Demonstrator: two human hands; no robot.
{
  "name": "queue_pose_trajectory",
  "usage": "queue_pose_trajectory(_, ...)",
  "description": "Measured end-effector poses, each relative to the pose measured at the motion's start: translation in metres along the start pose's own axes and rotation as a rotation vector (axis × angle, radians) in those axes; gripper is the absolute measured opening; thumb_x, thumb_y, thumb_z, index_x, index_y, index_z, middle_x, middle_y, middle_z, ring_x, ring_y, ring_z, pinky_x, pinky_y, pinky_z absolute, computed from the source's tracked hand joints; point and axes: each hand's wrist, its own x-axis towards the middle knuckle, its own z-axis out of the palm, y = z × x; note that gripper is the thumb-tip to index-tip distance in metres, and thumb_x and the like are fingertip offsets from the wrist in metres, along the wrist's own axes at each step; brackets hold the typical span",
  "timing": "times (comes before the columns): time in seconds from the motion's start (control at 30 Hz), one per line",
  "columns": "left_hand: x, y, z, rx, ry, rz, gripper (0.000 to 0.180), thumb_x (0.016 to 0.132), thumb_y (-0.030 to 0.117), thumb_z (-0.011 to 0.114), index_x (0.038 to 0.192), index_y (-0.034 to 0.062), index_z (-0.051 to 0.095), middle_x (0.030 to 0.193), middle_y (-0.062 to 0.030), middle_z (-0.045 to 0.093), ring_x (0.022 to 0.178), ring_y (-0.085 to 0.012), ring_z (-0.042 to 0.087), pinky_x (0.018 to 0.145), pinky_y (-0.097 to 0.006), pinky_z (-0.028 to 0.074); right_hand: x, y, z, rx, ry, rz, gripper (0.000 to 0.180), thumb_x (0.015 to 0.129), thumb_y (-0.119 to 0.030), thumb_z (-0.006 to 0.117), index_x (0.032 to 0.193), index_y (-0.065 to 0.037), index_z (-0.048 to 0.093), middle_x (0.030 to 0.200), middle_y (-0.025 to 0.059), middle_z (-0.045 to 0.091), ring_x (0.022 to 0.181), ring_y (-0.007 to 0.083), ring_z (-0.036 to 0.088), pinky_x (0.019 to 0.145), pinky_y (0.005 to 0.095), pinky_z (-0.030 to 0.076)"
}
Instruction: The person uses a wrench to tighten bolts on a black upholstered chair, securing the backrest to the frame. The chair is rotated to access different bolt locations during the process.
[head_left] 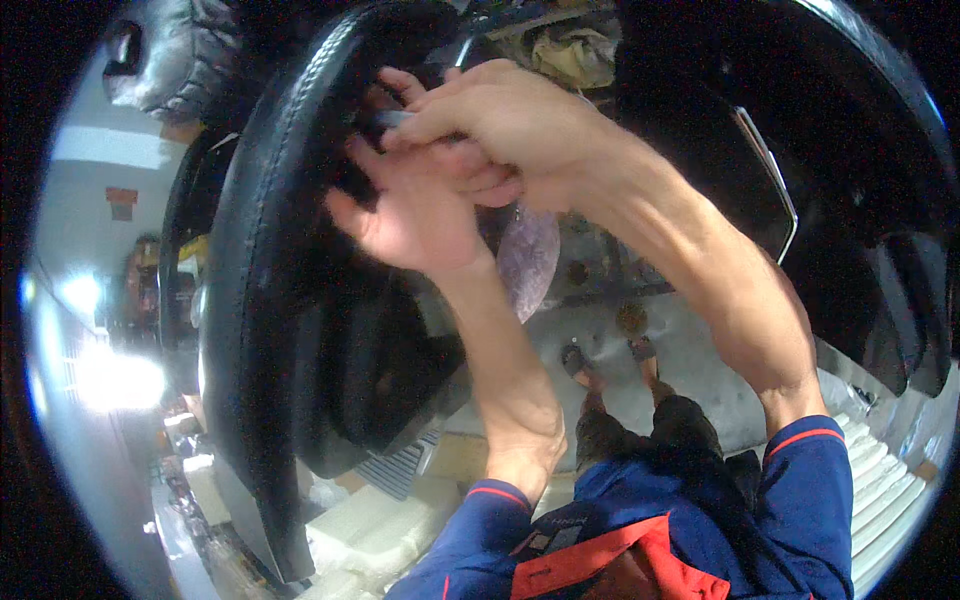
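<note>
Bare hands met beside a bulky black padded piece (262, 210), seen in a dim, lamp-lit room. The left hand (425, 205) lay palm up, its thumb and nearer fingers spread; the right hand (495, 115) crossed over it with several fingers curled, the two overlapping and apparently touching. At the right fingertips showed a pale sliver (393, 118), lying over the left hand's fingers (from where I stood, I could not tell whether it was pinched or merely brushed).

The sliver looked light and thin, likely easy to bend and easy to drop, best taken by an edge between thumb and forefinger. The padded piece, its stitched seam running along the curved rim, looked soft-faced over a firmer body and probably awkward in bulk; its glossy cover might slip under a dry palm and scuff if dragged, so the rim seemed the surer hold. A purple oval thing (528, 265) showed just below the hands, its material unclear.
</note>
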Motion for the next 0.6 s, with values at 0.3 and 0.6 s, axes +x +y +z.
queue_pose_trajectory(0.3, 0.024, -0.012, 0.015, 0.075, 0.180, 0.183, 0.055, 0.097, 0.039, 0.055, 0.145, 0.0120, 0.059, 0.158, -0.0136, 0.048, 0.138, -0.0397, 0.047, 0.112, -0.054, 0.038, 0.027, -0.034, -0.013, -0.146, -0.086, 0.117, 0.028, 0.102, -0.023, 0.062, 0.115, -0.001, 0.072, 0.054, -0.0119, 0.032, 0.042, 0.0034, 0.024, 0.039, 0.0261, 0.018)
queue_pose_trajectory(0.6, -0.276, 0.125, 0.148, 1.192, -0.234, -0.657, 0.060, 0.092, 0.032, 0.079, 0.139, -0.0038, 0.065, 0.144, -0.0217, 0.063, 0.127, -0.0368, 0.064, 0.111, -0.049, 0.048, -0.023, 0.029, -0.026, -0.463, 0.181, -0.089, 0.030, 0.108, -0.027, 0.058, 0.122, -0.003, 0.069, 0.063, -0.0095, 0.041, 0.047, 0.0024, 0.032, 0.043, 0.0207, 0.025)
